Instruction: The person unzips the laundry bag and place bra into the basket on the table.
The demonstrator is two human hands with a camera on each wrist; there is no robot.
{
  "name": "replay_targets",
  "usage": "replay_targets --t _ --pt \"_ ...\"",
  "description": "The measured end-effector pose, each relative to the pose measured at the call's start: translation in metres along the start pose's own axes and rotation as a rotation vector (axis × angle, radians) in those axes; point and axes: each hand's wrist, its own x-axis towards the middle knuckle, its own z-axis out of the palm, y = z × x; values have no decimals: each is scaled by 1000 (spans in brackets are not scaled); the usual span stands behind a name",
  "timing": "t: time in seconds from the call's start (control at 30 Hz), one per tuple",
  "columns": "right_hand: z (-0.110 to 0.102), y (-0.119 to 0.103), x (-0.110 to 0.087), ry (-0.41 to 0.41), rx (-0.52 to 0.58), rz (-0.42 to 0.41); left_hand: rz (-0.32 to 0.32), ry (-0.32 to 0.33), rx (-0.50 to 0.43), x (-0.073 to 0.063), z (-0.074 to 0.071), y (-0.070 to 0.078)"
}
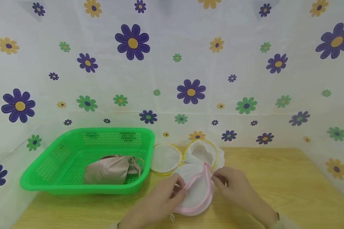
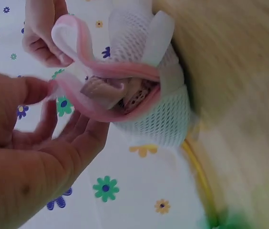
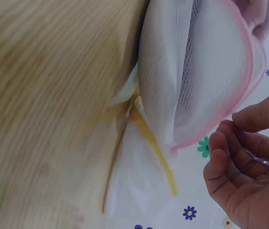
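A white mesh laundry bag (image 1: pixel 197 194) with pink zip trim stands on the table before me, its mouth open. My left hand (image 1: pixel 167 197) pinches the trim on the left side between thumb and fingers. At the opposite side, my right hand (image 1: pixel 236 184) has thumb and index fingertips together right at the pink edge (image 3: pixel 224 116). Inside the mouth, in the left wrist view, shows pale pink cloth (image 2: pixel 103 91) with a dotted strip; the rest of it is hidden by the mesh.
Behind the bag lie two round white pieces with yellow rims, one on the left (image 1: pixel 165 158) and one (image 1: pixel 202 151) partly covered by the bag. A green plastic basket (image 1: pixel 89 189) on the left holds a beige satin drawstring pouch (image 1: pixel 107 171). A flowered sheet hangs behind the table.
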Motion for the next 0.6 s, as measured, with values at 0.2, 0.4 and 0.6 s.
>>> replay_targets --t 0.2,0.4,0.6 --pt "2 -9 -4 147 -27 -130 -158 101 -270 1 13 2" --pt "7 -12 -1 217 -21 -382 -303 170 -642 3 23 3" --pt "10 -27 -6 -24 100 -275 -435 250 -885 5 24 4"
